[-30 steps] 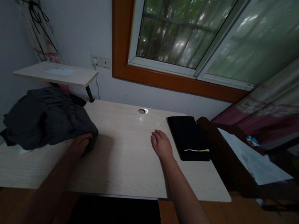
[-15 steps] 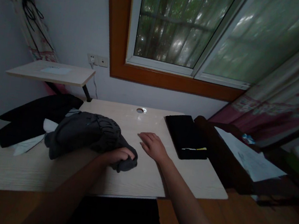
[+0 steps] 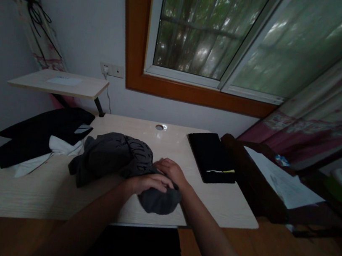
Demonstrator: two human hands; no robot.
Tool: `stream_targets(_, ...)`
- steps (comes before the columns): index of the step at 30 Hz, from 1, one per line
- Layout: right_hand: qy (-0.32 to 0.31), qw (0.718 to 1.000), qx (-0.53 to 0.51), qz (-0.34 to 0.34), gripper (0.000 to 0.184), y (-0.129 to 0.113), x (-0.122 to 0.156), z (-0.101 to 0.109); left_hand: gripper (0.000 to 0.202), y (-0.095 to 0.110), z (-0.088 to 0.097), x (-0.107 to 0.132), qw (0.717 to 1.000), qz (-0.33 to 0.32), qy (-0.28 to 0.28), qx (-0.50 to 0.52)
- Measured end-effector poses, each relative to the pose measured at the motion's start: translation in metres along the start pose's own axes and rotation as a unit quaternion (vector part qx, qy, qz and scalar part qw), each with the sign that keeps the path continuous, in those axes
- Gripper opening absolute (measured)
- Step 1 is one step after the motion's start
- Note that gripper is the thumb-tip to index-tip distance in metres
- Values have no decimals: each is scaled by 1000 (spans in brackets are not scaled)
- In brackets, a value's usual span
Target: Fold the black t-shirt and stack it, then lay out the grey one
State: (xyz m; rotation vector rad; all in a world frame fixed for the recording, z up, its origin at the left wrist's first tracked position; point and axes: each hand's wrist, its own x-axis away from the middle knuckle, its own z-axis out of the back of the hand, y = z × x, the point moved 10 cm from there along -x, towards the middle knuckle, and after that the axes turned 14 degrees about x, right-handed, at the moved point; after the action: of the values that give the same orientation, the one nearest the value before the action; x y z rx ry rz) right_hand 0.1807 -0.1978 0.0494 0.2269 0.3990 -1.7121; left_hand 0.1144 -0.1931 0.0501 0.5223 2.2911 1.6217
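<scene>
A dark grey garment (image 3: 108, 153) with black lettering lies bunched on the pale wooden desk (image 3: 109, 204). My left hand (image 3: 152, 183) is closed on its right part, fingers reaching across the cloth, and a rounded fold of it (image 3: 160, 200) spreads below the fingers toward the desk's front. Just beyond, my right hand (image 3: 173, 171) rests at the garment's far right edge with its fingers curled onto the cloth; its thumb is hidden. The garment's exact kind cannot be made out from this bunched shape.
Black clothing (image 3: 42, 135) and a white cloth (image 3: 65, 146) lie at the desk's left, beneath a small raised shelf (image 3: 59, 82). A black folder-like case (image 3: 213, 157) lies on the right. Beyond the desk's right edge are papers (image 3: 281, 177) on a dark surface.
My left hand has pulled the grey garment to the right, away from the white cloth. My right hand, earlier apart on the bare desk, now touches the garment.
</scene>
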Motion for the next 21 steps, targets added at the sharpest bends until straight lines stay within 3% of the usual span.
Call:
stream_targets(2,36,996,-42,-64,29,17,2,7,41,7,-9,4,996,-8,-49,76)
stream_targets(4,90,981,-79,-152,32,40,10,17,48,20,-2,9,990,-48,-58,121)
stream_targets(7,194,929,-122,-291,34,79,35,34,41,46,41,23,988,-143,38,36)
stream_targets(9,257,882,-153,-363,35,103,56,41,37,64,75,40,967,-191,135,-106)
stream_targets(10,283,859,-173,-391,36,113,66,42,36,75,92,52,935,-216,199,-197)
stream_targets(12,320,816,-216,-429,39,129,82,41,36,91,113,75,843,-234,301,-380)
stream_targets(14,335,790,-255,-446,42,138,89,36,41,96,123,91,747,-225,358,-513)
stream_targets(16,335,777,-281,-453,44,141,92,31,51,94,129,100,686,-207,382,-584)
stream_targets(18,329,771,-290,-462,45,144,93,27,63,88,137,106,661,-189,393,-611)
stream_targets(21,322,768,-298,-466,48,149,93,23,79,78,148,107,665,-160,384,-621)
